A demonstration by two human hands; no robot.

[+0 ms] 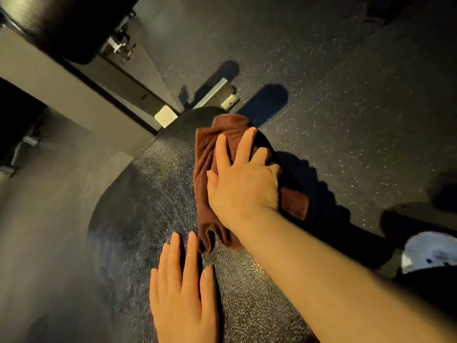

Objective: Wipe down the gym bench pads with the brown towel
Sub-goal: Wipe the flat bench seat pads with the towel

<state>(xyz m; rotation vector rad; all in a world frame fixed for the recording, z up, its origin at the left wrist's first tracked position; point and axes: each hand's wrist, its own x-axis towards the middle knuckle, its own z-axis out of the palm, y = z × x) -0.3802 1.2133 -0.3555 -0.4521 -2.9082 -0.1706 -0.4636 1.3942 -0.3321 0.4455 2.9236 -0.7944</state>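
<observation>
A black textured bench pad (153, 194) fills the middle of the view, its rounded end pointing away from me. The brown towel (210, 144) lies bunched on the pad's right side near that end, one corner hanging over the right edge. My right hand (242, 179) presses flat on the towel with its fingers spread and straight. My left hand (183, 288) rests flat on the bare pad, nearer to me, fingertips just short of the towel's near fold.
Dark speckled rubber floor (346, 95) lies to the right and ahead. The bench's metal frame foot (217, 92) shows beyond the pad's end. Another black padded piece (57, 23) sits at top left. A white shoe (430, 251) is at lower right.
</observation>
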